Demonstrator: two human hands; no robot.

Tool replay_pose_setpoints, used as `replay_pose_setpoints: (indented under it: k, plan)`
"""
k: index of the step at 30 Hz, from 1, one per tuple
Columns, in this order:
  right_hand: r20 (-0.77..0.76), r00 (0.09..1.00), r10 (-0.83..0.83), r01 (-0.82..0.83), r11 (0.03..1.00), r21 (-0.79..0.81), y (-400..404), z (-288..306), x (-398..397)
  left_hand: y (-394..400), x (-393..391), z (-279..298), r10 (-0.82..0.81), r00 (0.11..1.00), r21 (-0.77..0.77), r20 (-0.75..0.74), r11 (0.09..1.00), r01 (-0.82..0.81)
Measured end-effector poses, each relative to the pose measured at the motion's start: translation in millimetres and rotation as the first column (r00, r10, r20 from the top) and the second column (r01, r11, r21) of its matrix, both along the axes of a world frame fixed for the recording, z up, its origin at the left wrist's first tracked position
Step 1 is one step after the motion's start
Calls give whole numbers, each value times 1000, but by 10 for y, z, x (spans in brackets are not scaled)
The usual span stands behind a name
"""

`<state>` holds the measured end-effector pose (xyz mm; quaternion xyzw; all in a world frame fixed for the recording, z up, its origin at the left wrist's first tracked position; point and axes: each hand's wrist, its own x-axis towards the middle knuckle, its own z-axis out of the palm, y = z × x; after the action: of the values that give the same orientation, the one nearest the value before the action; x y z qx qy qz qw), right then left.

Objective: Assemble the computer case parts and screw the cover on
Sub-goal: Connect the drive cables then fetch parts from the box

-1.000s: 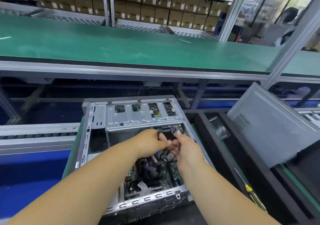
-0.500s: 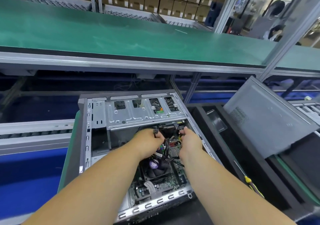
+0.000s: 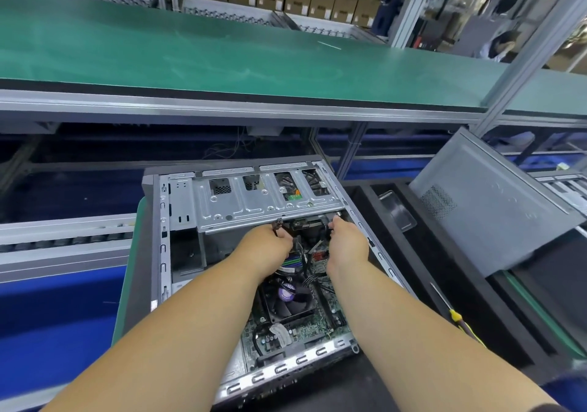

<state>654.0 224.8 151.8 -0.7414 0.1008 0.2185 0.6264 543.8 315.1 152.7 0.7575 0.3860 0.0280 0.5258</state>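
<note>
The open computer case (image 3: 254, 271) lies flat on the near work table (image 3: 130, 268). Inside it sits a round fan (image 3: 287, 298) on the green board. Past the fan, the left hand (image 3: 266, 248) pinches a small black plug (image 3: 279, 222), and the right hand (image 3: 347, 244) curls round black wires (image 3: 325, 221) under the metal tray (image 3: 263, 202). A screwdriver (image 3: 451, 311) lies to the right. The gray cover (image 3: 489, 202) leans at the right edge. A long green shelf (image 3: 222, 59) runs behind.

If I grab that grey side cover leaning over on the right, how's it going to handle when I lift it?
The side cover looks like thin sheet metal, so probably stiff yet light for its area, perhaps flexing slightly. It rests tilted on the black tray, so it may slide once nudged. Its bare folded edges look thin; grip with care.
</note>
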Motion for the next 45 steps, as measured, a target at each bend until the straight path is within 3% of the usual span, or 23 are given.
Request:
replay_pose_setpoints:
  k: [8,20,25,45]
  plan:
    - [54,997,-52,54,998,-35,-32,37,-77,-3,25,-15,4,999,-57,40,998,-2]
    - [25,1000,-18,14,990,138,-29,-11,-75,15,52,-76,24,998,-43,51,999,-22]
    - [37,998,-45,41,993,109,-19,-36,-46,20,40,-88,29,998,-59,50,998,-26]
    - [-69,993,-98,107,983,148,1,-107,41,20,60,-87,16,998,-55,53,998,-13]
